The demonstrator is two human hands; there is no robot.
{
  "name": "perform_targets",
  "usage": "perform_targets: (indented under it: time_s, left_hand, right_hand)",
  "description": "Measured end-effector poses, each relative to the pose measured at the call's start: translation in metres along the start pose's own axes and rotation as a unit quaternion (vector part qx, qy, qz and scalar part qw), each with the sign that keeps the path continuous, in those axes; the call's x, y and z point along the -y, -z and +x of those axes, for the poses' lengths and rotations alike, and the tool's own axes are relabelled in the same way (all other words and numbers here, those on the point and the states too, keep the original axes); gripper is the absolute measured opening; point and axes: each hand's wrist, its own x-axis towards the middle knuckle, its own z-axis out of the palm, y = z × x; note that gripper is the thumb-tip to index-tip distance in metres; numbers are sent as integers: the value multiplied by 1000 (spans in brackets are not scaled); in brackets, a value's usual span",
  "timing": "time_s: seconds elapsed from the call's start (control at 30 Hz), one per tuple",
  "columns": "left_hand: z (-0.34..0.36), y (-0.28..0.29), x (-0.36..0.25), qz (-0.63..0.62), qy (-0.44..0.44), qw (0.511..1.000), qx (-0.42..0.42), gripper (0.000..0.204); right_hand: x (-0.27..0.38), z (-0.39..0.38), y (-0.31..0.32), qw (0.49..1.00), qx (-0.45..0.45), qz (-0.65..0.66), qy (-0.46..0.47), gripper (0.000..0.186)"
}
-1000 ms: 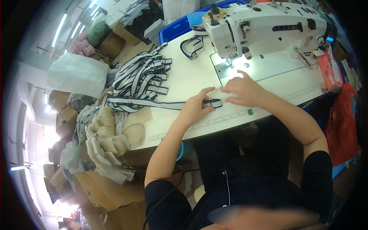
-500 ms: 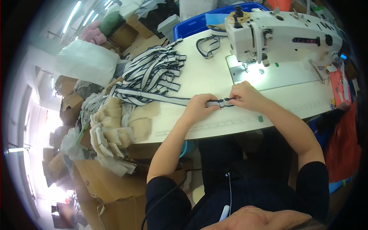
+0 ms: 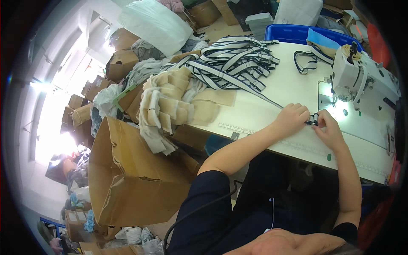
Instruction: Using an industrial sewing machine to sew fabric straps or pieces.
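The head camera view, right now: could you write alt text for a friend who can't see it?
A person's left hand and right hand hold a striped strap over a white table, beside a sewing machine. More straps lie piled toward the left, with beige cloth nearby and a cardboard box below.

Sewing workshop, by all signs: white sewing machine [image 3: 369, 78] lit at the needle, pale worktable [image 3: 291, 87] with a measuring scale [image 3: 231, 127] along its front edge, striped straps [image 3: 236, 59] heaped in quantity, beige fabric pieces [image 3: 165, 104] stacked alongside (some drooping over the edge), large cardboard box [image 3: 144, 182] below.
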Motion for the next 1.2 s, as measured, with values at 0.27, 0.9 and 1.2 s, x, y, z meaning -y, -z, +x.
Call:
perform_targets:
  time_s: [0.27, 0.9, 1.2]
  left_hand:
    - [-12, 9, 29, 19, 143, 985, 96, 8]
    - [-29, 14, 33, -50, 174, 978, 101, 22]
    - [-41, 24, 45, -39, 167, 969, 180, 38]
  right_hand:
    - [-11, -4, 18, 977, -79, -170, 106, 18]
    - [64, -210, 179, 862, -406, -304, 7, 7]
    - [113, -368, 286, 625, -527, -475, -327, 16]
